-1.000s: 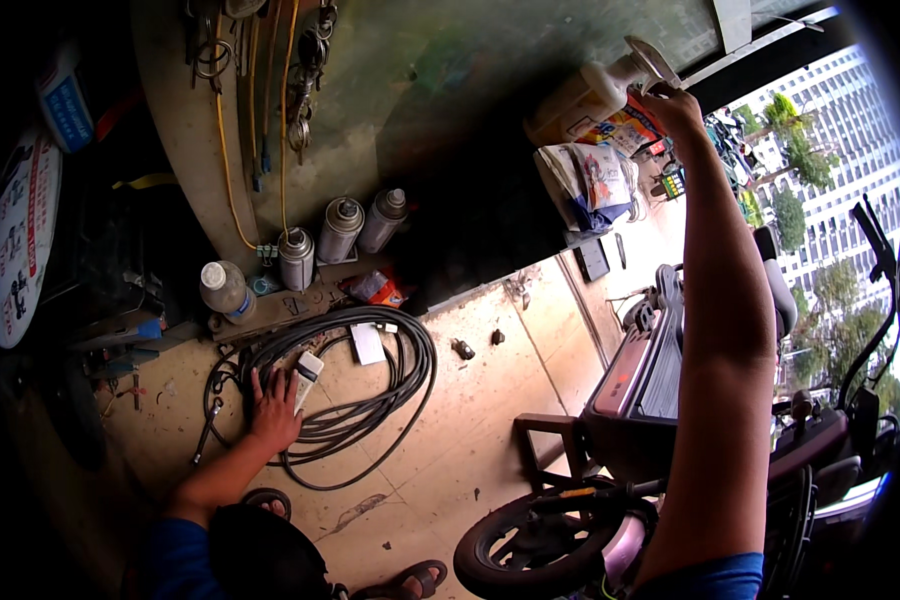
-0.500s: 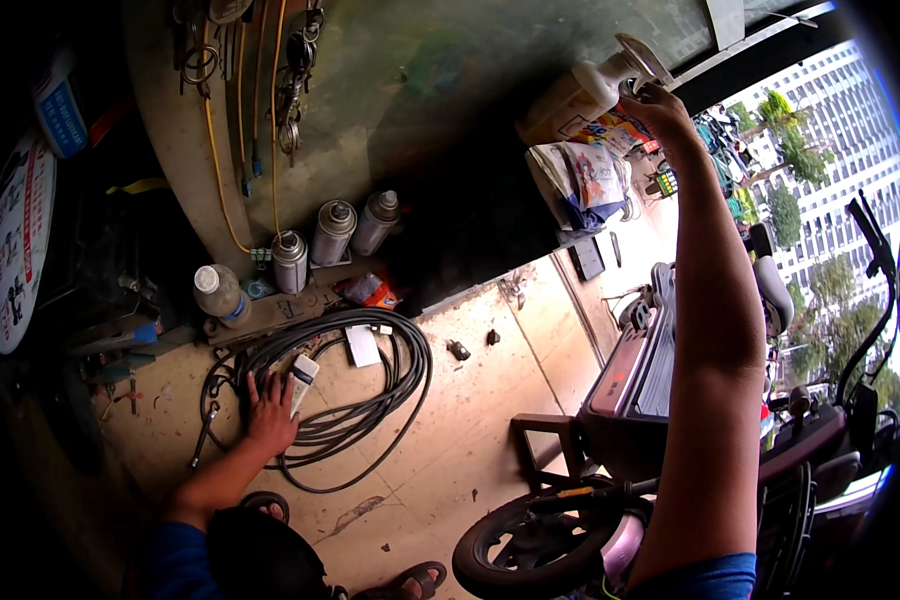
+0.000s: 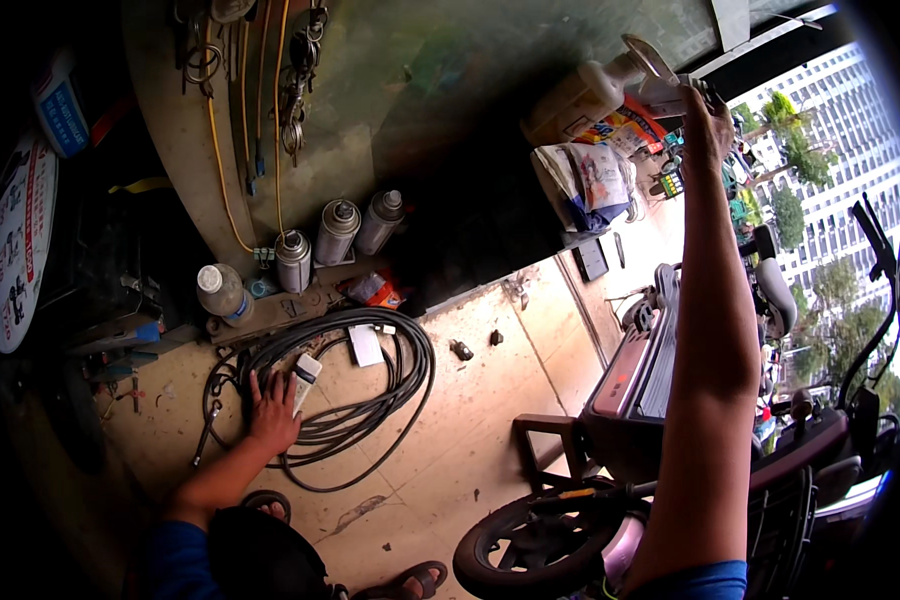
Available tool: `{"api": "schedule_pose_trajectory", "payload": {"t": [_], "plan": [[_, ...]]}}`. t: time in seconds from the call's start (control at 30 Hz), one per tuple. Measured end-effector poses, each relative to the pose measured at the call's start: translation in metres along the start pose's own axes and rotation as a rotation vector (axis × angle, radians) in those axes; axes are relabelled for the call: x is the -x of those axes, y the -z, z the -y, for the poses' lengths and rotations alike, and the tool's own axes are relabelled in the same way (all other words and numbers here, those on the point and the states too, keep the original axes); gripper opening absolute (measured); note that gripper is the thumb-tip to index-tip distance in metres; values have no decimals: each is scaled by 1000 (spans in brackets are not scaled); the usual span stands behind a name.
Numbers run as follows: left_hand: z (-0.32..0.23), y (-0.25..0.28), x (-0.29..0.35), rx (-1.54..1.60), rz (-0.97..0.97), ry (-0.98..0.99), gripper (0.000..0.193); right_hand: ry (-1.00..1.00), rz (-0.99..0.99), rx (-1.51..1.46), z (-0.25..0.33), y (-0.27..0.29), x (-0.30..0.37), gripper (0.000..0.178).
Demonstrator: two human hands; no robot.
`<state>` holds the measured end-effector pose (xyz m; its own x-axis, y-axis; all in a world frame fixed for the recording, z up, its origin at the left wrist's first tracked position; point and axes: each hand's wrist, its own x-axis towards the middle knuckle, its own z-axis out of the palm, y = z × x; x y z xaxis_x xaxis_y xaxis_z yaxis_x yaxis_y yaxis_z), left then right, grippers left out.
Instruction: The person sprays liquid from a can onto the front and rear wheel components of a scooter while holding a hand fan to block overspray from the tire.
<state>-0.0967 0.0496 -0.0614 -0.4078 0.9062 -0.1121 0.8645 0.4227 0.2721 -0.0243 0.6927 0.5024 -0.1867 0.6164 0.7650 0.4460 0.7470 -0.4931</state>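
My left hand (image 3: 273,412) lies on the left side of a coiled black hose (image 3: 370,440) on the floor, its fingers spread. Right beside those fingers, inside the coil, is a small white object with a dark end (image 3: 307,376). At full stretch to the far right, my right hand (image 3: 708,130) has its fingers curled at a pale grey-white object (image 3: 660,97), whose kind I cannot make out. Just left of that object stands a whitish plastic jug (image 3: 585,95). An orange packet (image 3: 625,122) and a pile of printed cloth or bags (image 3: 590,180) sit below it.
Several spray cans (image 3: 338,232) and a clear plastic bottle (image 3: 225,295) stand behind the hose. A scooter wheel (image 3: 535,540) and a dark wooden stool (image 3: 550,445) are at the near right. Keys (image 3: 292,90) and yellow cables (image 3: 215,165) hang at the upper left.
My right hand has moved a little to the right, away from the jug, and a pale object now shows beside its fingers. My left hand stays in place on the hose.
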Motion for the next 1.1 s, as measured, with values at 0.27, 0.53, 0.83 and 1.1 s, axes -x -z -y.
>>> {"api": "schedule_pose_trajectory", "payload": {"t": [0.27,0.53,0.83,1.1], "plan": [[1,-6,1,-14,14,-3,98,-295,-575,-831,10,54,-1,46],[4,-8,3,-66,-18,-18,102,-556,214,-2033,15,95,100,51],[-1,-1,5,-53,30,0,99,-479,711,-2441,116,98,241,117],[-13,47,16,196,-88,32,97,-743,475,-2062,175,135,376,85]]}}
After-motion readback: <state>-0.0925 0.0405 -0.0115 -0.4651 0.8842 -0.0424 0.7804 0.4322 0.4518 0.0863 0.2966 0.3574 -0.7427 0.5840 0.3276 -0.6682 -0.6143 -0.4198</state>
